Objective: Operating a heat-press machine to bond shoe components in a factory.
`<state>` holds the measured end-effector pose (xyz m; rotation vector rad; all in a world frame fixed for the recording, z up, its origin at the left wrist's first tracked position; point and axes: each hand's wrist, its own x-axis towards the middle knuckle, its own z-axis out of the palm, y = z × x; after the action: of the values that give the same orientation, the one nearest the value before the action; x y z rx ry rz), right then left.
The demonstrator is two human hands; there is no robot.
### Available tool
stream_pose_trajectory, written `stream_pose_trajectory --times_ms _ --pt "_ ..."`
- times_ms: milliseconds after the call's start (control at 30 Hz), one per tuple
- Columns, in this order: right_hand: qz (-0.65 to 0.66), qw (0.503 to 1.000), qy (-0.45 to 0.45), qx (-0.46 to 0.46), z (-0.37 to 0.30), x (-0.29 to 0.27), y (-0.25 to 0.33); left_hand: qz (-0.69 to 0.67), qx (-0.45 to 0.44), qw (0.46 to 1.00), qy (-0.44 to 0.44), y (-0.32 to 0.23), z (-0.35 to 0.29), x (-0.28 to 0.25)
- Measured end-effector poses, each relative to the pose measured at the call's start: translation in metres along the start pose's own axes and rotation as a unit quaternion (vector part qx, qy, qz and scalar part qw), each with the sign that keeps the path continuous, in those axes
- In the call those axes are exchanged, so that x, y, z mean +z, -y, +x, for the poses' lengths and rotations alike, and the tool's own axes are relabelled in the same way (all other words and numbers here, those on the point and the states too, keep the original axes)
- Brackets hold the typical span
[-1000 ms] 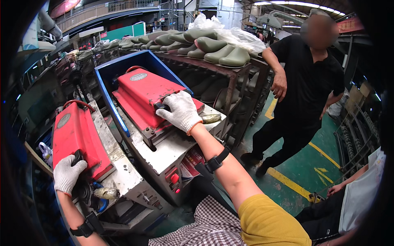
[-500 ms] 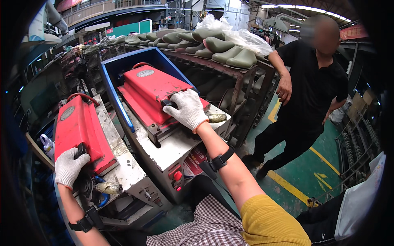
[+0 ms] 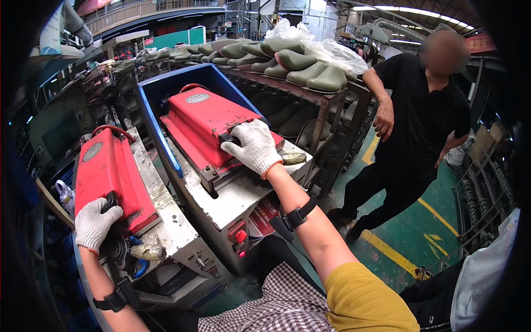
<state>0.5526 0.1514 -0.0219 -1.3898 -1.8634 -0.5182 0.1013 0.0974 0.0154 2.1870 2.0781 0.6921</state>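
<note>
Here, handle (image 3: 226,137) in right hand (image 3: 255,147)

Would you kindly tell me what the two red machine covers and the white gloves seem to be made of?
Red machine covers: probably painted metal, semi-glossy, with dark chips in the paint. White gloves: apparently knitted cotton or a blend, matte, with a soft, fine-textured surface.

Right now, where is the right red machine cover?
In the head view, the right red machine cover is left of centre, between the left red cover and the shoe rack.
</note>
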Motion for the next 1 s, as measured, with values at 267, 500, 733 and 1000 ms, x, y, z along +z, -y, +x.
stream_pose_trajectory --times_ms 267,500,733,1000 --pt "0.001 1.000 0.007 -0.006 -0.001 -0.002 0.002 0.000 -0.004 1.000 0.013 -0.007 -0.007 -0.008" --pt "0.043 0.994 -0.101 -0.008 -0.006 0.009 0.009 0.014 0.037 0.998 0.052 -0.010 -0.010 -0.021" --pt "0.560 0.819 0.079 0.098 -0.061 0.045 0.165 0.016 0.051 0.996 0.066 0.000 0.001 -0.013" --pt "0.579 0.591 0.550 0.114 -0.063 0.003 0.264 -0.015 0.043 0.989 0.138 0.014 -0.006 -0.027"
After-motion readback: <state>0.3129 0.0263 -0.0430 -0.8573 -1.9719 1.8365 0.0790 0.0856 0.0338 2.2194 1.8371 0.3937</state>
